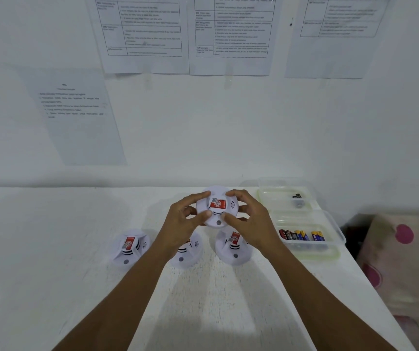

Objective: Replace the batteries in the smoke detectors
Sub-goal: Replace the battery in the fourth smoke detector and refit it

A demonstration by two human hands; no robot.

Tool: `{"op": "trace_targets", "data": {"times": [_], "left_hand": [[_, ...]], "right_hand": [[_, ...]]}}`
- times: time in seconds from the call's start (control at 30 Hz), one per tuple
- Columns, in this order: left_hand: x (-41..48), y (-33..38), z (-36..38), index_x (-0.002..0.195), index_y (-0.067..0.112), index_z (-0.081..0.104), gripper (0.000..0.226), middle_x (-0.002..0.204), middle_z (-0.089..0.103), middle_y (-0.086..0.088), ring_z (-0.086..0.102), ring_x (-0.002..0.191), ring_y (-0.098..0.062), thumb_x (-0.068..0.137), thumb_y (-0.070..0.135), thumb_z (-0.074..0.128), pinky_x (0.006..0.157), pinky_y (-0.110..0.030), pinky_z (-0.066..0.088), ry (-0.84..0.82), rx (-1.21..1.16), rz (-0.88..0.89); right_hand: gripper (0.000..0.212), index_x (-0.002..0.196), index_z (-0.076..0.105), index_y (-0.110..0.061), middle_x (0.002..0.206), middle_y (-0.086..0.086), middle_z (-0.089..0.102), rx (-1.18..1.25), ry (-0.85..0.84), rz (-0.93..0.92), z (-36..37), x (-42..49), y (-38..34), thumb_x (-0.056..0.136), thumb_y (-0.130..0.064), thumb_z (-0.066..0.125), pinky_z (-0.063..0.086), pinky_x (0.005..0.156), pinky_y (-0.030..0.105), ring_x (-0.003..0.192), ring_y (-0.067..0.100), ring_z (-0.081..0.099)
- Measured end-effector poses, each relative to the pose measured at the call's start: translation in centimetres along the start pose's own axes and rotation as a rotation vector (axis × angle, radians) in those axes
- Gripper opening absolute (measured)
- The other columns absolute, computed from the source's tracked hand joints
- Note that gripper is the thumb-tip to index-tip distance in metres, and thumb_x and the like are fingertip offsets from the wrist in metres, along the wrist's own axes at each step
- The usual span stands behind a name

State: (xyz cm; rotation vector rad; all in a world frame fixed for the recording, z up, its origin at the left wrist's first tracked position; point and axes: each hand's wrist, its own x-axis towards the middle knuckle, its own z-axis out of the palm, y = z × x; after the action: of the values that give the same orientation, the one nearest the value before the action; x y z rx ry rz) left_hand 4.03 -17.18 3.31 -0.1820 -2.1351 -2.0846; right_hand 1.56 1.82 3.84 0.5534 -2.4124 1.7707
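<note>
Forearms (132,292) extended; my left hand (186,220) and right hand (252,222) held one smoke detector (216,207) above the table (51,236) (three others (130,247) beneath), fingers curled round its rim. Twisting too hard risked dropping it.

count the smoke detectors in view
4. One held detector between left hand and right hand; three on the table below: left detector, middle detector partly behind the left wrist, right detector.
</note>
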Motion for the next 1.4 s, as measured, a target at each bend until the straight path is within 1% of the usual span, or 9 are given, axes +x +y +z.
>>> {"op": "trace_targets", "data": {"times": [0.17,0.3,0.57,0.73,0.87,1.07,1.23,1.4], "left_hand": [[0.2,0.0,-0.1,0.123,0.025,0.064,0.041,0.121,0.068,0.002,0.068,0.101,-0.021,0.084,0.015,0.073,0.081,-0.035,0.059,-0.003,0.003,0.004],[0.3,-0.2,-0.2,0.123,0.025,0.064,0.041,0.122,0.067,0.000,0.068,0.102,-0.022,0.085,0.013,0.071,0.083,-0.037,0.059,-0.003,0.014,0.002],[0.4,-0.2,-0.4,0.122,0.025,0.064,0.038,0.121,0.068,0.002,0.068,0.102,-0.016,0.086,0.015,0.070,0.079,-0.025,0.057,0.015,0.044,0.015],[0.5,-0.4,-0.4,0.120,0.028,0.065,0.036,0.122,0.067,0.004,0.067,0.104,-0.015,0.086,0.015,0.070,0.082,-0.025,0.056,0.021,0.050,0.028],[0.6,-0.4,-0.3,0.121,0.025,0.065,0.036,0.123,0.067,0.003,0.066,0.106,-0.016,0.087,0.014,0.069,0.087,-0.028,0.056,0.025,0.065,0.030],[0.7,-0.3,-0.4,0.121,0.029,0.065,0.036,0.124,0.067,0.004,0.066,0.107,-0.015,0.087,0.018,0.069,0.087,-0.027,0.056,0.019,0.079,0.033],[0.6,0.0,-0.3,0.115,0.037,0.064,0.035,0.121,0.067,0.008,0.066,0.105,-0.013,0.086,0.019,0.070,0.083,-0.023,0.055,0.025,0.086,0.027],[0.5,0.2,-0.2,0.112,0.042,0.064,0.035,0.118,0.067,0.013,0.066,0.103,-0.008,0.086,0.019,0.070,0.077,-0.018,0.053,0.028,0.088,0.032]], "right_hand": [[0.034,0.117,0.063,-0.031,0.117,-0.010,0.067,0.044,-0.027,0.019,-0.5,0.4,0.5,0.086,-0.020,0.073,0.058,0.086,0.031,0.098,0.008,0.068],[0.033,0.117,0.066,-0.030,0.120,-0.008,0.067,0.082,-0.031,0.046,-0.4,0.7,0.8,0.087,-0.021,0.074,0.059,0.086,0.038,0.100,0.011,0.069],[0.035,0.119,0.066,-0.032,0.123,-0.008,0.065,0.084,-0.027,0.064,0.0,1.0,1.1,0.086,-0.024,0.074,0.059,0.087,0.037,0.100,0.010,0.069],[0.034,0.119,0.067,-0.030,0.121,-0.007,0.067,0.081,-0.031,0.069,0.0,1.1,1.1,0.086,-0.023,0.074,0.059,0.087,0.038,0.100,0.011,0.069],[0.033,0.119,0.068,-0.028,0.114,-0.011,0.070,0.090,-0.033,0.067,-0.1,1.0,0.8,0.087,-0.021,0.073,0.060,0.086,0.037,0.097,0.010,0.070],[0.032,0.118,0.068,-0.029,0.113,-0.012,0.071,0.098,-0.029,0.068,0.0,1.1,0.7,0.087,-0.019,0.072,0.060,0.085,0.037,0.096,0.009,0.070],[0.033,0.117,0.068,-0.030,0.113,-0.013,0.070,0.087,-0.025,0.068,0.0,1.1,0.7,0.087,-0.020,0.073,0.060,0.086,0.036,0.096,0.008,0.070],[0.033,0.118,0.067,-0.029,0.112,-0.014,0.070,0.080,-0.027,0.061,0.0,1.1,0.6,0.087,-0.019,0.072,0.060,0.085,0.035,0.096,0.008,0.070]]}}
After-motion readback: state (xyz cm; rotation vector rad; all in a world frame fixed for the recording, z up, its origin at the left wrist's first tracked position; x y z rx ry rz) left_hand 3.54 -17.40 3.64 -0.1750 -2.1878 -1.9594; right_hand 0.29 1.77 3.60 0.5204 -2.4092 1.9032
